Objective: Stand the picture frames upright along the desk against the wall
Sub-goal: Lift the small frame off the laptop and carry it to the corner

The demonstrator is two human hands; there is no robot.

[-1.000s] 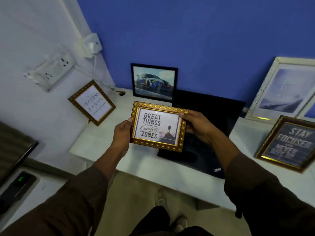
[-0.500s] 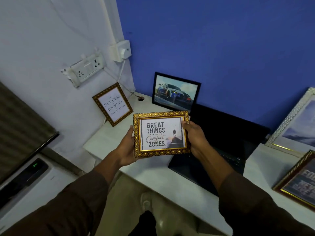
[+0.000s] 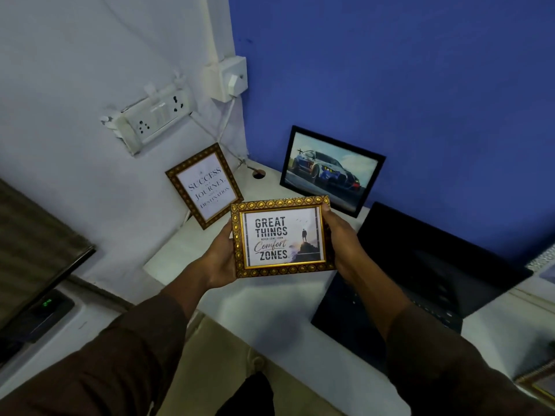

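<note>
The ornate gold-patterned rectangular picture frame with the "Great Things… Comfort Zones" print is held in the air above the near-left part of the white table, its printed face turned up toward the camera and its long axis running left to right, nearly level. It sits between the two hands: the left hand clasps the left short edge and the right hand the right short edge, the fingers of both wrapped onto the frame, so each hand is equally close to it. The frame's moulding shows a repeated raised oval pattern, with an inner thin gold line around a white print with dark lettering and a small figure on a rock.

The move ahead turns on the gap beyond the frame's far edge: the table's corner lies farther away and slightly left, where the white wall meets the blue wall. There a narrow gold-brown frame with a "Success… Journey" print leans against the white wall, and a black frame with a car picture leans against the blue wall. The bare table between and in front of them looks like the likely resting place. An open black laptop lies just right of the right hand, something to avoid.
</note>
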